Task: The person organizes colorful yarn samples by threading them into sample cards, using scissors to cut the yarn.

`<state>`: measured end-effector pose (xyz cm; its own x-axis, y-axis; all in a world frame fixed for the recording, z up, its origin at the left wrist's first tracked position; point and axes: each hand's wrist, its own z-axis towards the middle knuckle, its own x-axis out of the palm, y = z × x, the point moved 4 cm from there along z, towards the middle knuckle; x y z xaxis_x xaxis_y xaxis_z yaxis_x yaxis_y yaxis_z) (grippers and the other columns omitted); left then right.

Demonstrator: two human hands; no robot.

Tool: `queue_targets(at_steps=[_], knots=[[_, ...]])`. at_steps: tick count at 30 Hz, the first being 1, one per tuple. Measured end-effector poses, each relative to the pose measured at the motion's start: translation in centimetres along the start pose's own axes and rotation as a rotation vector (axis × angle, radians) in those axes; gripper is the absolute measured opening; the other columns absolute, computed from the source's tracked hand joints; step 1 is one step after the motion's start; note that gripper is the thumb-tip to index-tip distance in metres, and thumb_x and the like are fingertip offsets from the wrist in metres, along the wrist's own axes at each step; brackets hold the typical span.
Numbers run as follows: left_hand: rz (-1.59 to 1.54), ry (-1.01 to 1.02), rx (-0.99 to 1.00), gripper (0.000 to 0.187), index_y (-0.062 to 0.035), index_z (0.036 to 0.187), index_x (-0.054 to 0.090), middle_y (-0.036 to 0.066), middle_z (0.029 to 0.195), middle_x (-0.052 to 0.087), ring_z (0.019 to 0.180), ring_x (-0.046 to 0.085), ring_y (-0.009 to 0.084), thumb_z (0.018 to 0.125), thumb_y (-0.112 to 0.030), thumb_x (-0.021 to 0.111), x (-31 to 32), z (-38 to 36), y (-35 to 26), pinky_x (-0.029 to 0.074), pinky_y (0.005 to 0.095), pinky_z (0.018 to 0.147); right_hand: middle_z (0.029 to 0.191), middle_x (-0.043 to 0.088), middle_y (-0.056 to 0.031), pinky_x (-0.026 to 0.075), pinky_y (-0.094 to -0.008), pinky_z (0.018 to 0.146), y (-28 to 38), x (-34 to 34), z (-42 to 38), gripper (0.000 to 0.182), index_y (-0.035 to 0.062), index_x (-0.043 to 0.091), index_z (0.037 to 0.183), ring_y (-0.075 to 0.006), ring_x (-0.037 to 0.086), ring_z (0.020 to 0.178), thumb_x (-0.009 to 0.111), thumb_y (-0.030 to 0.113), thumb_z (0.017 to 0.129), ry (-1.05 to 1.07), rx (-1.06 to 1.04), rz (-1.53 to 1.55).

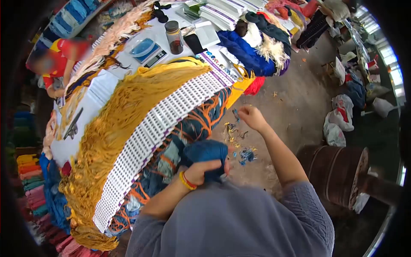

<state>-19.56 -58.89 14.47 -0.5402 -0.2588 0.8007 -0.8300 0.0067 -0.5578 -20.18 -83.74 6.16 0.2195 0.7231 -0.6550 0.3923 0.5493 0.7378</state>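
Yarn sat clasped in your left hand; your right hand, fingers nearly closed, hold unclear, seemed to be discarding a scrap, needing clean release.

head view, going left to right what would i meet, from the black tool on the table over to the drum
black clip-like tool, scale with a blue dish, jar, blue yarn bundle in the left hand, right hand, brown drum
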Motion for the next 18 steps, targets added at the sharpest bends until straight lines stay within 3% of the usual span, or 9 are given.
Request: queue_targets(at_steps=[1,2,4,7,8,10,14,18], knots=[[0.003,-0.003,-0.062,0.067,0.0035,0.127,0.033,0.008,0.078,0.057,0.076,0.055,0.0167,0.073,-0.027,0.059,-1.4,0.9,-0.3,0.038,0.0324,0.088,0.083,0.062,-0.0161,0.047,-0.0368,0.069,-1.2,0.0,3.9,0.025,0.0023,0.059,0.093,-0.0308,0.06,0.08,0.056,0.022,0.077,-0.036,0.06,-0.076],[-0.03,0.014,-0.091,0.055,0.0008,0.127,0.036,0.005,0.081,0.056,0.076,0.053,0.0118,0.079,-0.018,0.058,-3.0,1.6,-0.7,0.04,0.0255,0.077,0.086,0.061,-0.0184,0.047,-0.0391,0.072,-2.4,0.2,7.7,0.027,0.0028,0.059,0.094,-0.0345,0.059,0.083,0.055,0.024,0.076,-0.074,0.117,-0.15],[0.024,-0.068,-0.206,0.066,0.0054,0.127,0.032,0.004,0.075,0.056,0.073,0.054,0.0136,0.074,-0.021,0.061,-5.7,2.9,-1.9,0.038,0.0299,0.089,0.093,0.059,-0.0176,0.046,-0.0399,0.076,-5.5,0.6,14.6,0.029,0.0037,0.057,0.097,-0.0323,0.059,0.085,0.054,0.024,0.077,-0.159,0.1,-0.349],[-0.034,-0.013,-0.281,0.061,0.0059,0.129,0.03,0.003,0.078,0.056,0.08,0.053,0.0122,0.08,-0.016,0.058,-8.6,4.4,-2.8,0.039,0.0265,0.084,0.109,0.053,-0.0169,0.045,-0.0397,0.081,-8.1,0.3,21.4,0.029,0.0062,0.056,0.101,-0.033,0.054,0.097,0.054,0.019,0.075,-0.174,0.241,-0.562],[-0.079,0.008,-0.297,0.058,0.0048,0.129,0.03,0.003,0.081,0.056,0.084,0.053,0.0119,0.081,-0.015,0.058,-9.4,5.0,-2.5,0.039,0.0254,0.084,0.112,0.051,-0.0161,0.044,-0.0404,0.083,-8.8,0.4,22.8,0.034,0.0075,0.052,0.109,-0.0334,0.053,0.099,0.052,0.017,0.076,-0.123,0.296,-0.609],[-0.115,-0.004,-0.309,0.059,0.0041,0.129,0.03,0.003,0.084,0.057,0.085,0.053,0.0123,0.081,-0.015,0.058,-10.3,5.9,-3.2,0.039,0.0256,0.084,0.112,0.051,-0.0152,0.044,-0.0404,0.085,-9.6,0.9,24.5,0.039,0.0091,0.046,0.115,-0.0325,0.052,0.102,0.05,0.014,0.077,-0.094,0.364,-0.648],[-0.285,-0.052,-0.246,0.061,-0.0005,0.132,0.029,0.004,0.086,0.057,0.085,0.054,0.0116,0.08,-0.013,0.059,-10.7,7.4,-5.7,0.04,0.025,0.082,0.11,0.051,-0.0192,0.044,-0.0406,0.085,-10.1,1.1,25.9,0.036,0.0042,0.047,0.11,-0.0325,0.052,0.103,0.051,0.013,0.076,-0.045,0.416,-0.646],[-0.471,-0.098,-0.116,0.07,-0.0041,0.132,0.029,0.014,0.104,0.056,0.095,0.054,0.0218,0.074,-0.026,0.063,-9.9,8.1,-6.5,0.04,0.0333,0.088,0.109,0.053,-0.0185,0.044,-0.0386,0.083,-11.3,-0.6,25.0,0.041,0.0034,0.05,0.105,-0.0334,0.053,0.099,0.06,0.016,0.068,-0.097,0.408,-0.586]])
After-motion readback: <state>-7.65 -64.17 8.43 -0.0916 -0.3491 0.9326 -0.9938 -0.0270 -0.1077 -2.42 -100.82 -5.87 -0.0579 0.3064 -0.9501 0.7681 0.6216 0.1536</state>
